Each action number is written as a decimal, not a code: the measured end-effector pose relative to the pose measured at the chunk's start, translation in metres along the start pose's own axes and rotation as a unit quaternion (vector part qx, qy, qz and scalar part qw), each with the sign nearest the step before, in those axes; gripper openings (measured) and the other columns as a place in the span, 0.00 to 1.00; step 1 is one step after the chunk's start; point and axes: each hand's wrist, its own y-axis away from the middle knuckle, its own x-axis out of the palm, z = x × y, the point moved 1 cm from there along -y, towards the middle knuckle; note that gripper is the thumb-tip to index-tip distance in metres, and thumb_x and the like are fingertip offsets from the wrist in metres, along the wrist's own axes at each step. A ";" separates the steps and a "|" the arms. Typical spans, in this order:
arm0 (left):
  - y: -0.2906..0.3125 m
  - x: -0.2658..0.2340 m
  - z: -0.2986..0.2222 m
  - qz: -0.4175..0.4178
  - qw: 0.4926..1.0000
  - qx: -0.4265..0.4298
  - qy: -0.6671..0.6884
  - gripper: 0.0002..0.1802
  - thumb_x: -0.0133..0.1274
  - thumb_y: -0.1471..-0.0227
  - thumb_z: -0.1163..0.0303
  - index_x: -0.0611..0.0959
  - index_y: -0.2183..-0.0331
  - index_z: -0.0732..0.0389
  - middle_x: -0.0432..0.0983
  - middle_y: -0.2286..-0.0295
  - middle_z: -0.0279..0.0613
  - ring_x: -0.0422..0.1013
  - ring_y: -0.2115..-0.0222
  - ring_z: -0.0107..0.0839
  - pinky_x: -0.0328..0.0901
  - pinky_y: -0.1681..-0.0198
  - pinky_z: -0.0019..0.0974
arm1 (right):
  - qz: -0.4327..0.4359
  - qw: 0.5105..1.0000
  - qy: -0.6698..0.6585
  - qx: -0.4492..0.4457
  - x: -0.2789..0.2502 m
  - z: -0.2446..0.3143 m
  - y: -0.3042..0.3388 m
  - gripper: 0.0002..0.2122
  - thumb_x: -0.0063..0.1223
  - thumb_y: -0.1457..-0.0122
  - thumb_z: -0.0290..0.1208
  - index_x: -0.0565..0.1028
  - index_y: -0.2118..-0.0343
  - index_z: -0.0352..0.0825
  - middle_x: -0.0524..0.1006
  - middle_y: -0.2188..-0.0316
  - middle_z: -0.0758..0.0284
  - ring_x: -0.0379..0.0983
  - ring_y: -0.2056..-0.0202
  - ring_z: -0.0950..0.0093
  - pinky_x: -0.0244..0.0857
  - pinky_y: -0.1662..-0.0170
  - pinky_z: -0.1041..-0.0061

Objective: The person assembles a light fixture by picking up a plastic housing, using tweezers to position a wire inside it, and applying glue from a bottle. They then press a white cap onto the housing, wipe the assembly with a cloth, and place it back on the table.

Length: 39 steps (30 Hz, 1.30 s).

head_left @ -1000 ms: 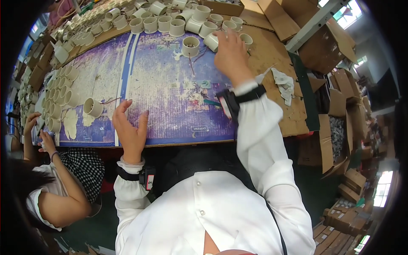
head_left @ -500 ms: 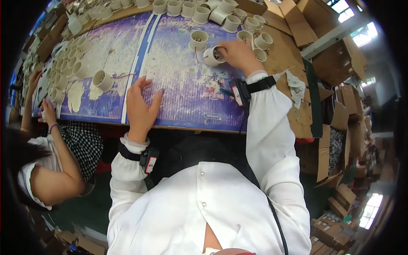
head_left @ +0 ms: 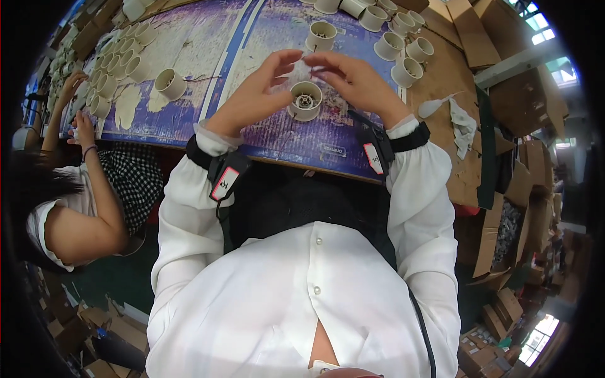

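A white round cup (head_left: 305,113) with small metal and round parts inside stands upright near the front of the purple-covered table (head_left: 252,135). My left hand (head_left: 261,91) is curved at its left side, fingers apart from the thumb, the thumb close to the rim. Above its far right side is my right hand (head_left: 356,82), with bent fingers and a gap between fingertips and thumb. A thin dark reddish wire shows by the right fingertips; whether they touch it I cannot tell. Just beyond my hands stands another filled white cup (head_left: 322,38) with a wire hanging from it.
Several white cups (head_left: 406,72) stand at the back right, near a white cloth (head_left: 463,129). Another filled cup (head_left: 170,85) with a wire sits left of my hands. At the far left, a co-worker's hand (head_left: 82,129) is beside many grouped cups. Cardboard boxes (head_left: 491,233) are on the right.
The cup my right hand was gripping now stands nearer me, and that hand is off it. My left hand has moved right and forward to its side. The view has shifted a little.
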 end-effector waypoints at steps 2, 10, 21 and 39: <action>-0.001 0.004 0.002 0.027 0.999 -0.010 0.025 0.34 0.61 0.47 0.67 0.68 0.41 0.60 0.72 0.47 0.46 0.68 0.45 0.38 0.62 0.41 0.44 | -0.032 0.999 -0.030 -0.028 0.005 0.003 0.009 0.14 0.58 0.40 0.27 0.75 0.51 0.33 0.80 0.60 0.63 0.78 0.58 0.73 0.71 0.52 0.75; 0.004 0.000 -0.012 0.161 0.978 -0.128 -0.023 0.39 0.58 0.47 0.73 0.61 0.36 0.59 0.65 0.42 0.45 0.63 0.42 0.34 0.59 0.39 0.38 | 0.034 0.999 0.021 0.012 0.013 0.013 0.026 0.12 0.54 0.40 0.23 0.74 0.54 0.32 0.80 0.61 0.64 0.79 0.60 0.73 0.71 0.53 0.75; 0.023 -0.004 0.000 0.115 0.993 -0.038 -0.009 0.41 0.61 0.49 0.76 0.62 0.37 0.59 0.71 0.46 0.43 0.68 0.46 0.32 0.62 0.41 0.35 | 0.061 0.996 -0.022 0.056 0.022 0.021 0.046 0.10 0.58 0.41 0.26 0.76 0.57 0.33 0.80 0.66 0.65 0.78 0.66 0.74 0.71 0.59 0.76; 0.027 0.006 -0.005 0.014 0.998 -0.057 -0.008 0.32 0.67 0.55 0.76 0.73 0.48 0.61 0.73 0.52 0.38 0.71 0.51 0.30 0.66 0.46 0.32 | -0.034 0.997 0.069 0.008 0.039 0.003 0.050 0.06 0.59 0.43 0.26 0.80 0.64 0.34 0.79 0.69 0.63 0.74 0.70 0.68 0.69 0.63 0.73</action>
